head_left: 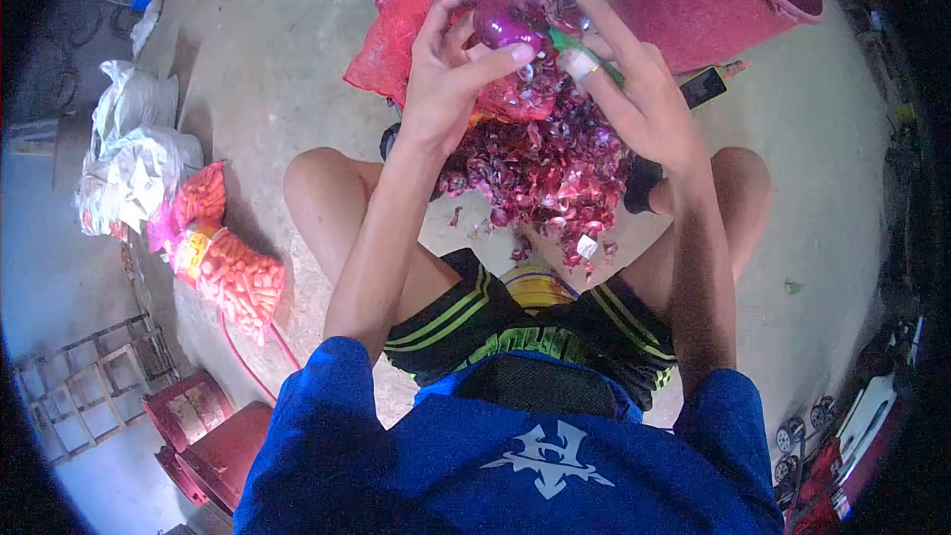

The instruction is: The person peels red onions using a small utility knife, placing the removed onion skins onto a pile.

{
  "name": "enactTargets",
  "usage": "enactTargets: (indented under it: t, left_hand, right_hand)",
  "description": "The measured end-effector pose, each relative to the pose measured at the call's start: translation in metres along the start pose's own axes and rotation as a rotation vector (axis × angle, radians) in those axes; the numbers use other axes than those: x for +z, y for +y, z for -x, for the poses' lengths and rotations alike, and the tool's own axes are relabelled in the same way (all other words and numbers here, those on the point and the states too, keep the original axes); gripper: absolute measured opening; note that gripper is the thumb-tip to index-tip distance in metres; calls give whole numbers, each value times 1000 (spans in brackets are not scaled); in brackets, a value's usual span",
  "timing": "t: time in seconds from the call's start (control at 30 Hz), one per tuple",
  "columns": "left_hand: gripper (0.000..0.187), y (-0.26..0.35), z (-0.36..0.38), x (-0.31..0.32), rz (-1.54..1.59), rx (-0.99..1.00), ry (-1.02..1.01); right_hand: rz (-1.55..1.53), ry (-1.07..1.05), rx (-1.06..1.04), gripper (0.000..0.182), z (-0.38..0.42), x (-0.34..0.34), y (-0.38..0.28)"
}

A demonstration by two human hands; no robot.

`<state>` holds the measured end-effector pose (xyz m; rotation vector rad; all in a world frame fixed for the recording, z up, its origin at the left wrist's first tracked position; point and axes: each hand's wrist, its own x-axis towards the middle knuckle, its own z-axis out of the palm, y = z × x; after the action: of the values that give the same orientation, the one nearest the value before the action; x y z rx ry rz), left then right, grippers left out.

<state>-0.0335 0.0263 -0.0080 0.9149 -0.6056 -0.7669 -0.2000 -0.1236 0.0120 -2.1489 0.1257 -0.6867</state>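
Observation:
My left hand [443, 79] is closed around a shiny purple-red onion [503, 24], its thumb pressed on the near side. In my right hand [649, 99] lies a small green-handled tool [567, 42], which points toward the onion; its working end cannot be made out. White tape wraps the right thumb and index finger, and that index finger is stretched out. Below both hands, a heap of loose onion skins [540, 173] covers the floor between my legs. Right behind the onion lies a red mesh sack [381, 50].
A large dark-red tub [693, 0] stands at the upper right, with a phone [703, 87] near its base. To the left are white plastic bags [149, 163] and a clear bag of carrots [238, 272]. Red plastic containers [228, 451] sit at lower left.

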Motion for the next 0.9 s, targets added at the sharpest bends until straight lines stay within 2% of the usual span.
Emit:
enactTargets:
  t: [0.2, 0.3, 0.53, 0.7, 0.8, 0.87, 0.9]
  left_hand:
    - [69, 4, 0, -1, -136, 26, -16]
    - [65, 9, 2, 0, -189, 62, -14]
    - [64, 14, 4, 3, -262, 96, 17]
    - [64, 17, 3, -5, -293, 56, -12]
    - [64, 21, 7, -9, -292, 81, -123]
    - [64, 20, 13, -9, -265, 62, -136]
    - [64, 21, 10, -9, -240, 65, -154]
  right_hand:
    - [61, -18, -122, 67, -3, 1, 3]
    - [72, -83, -62, 66, -3, -5, -1]
    - [-2, -48, -3, 65, -5, 4, -5]
    - [76, -19, -23, 62, -8, 9, 2]
    - [216, 11, 92, 60, -8, 14, 26]
    - [105, -72, 306, 60, -7, -2, 74]
    - [186, -20, 142, 60, -9, -6, 80]
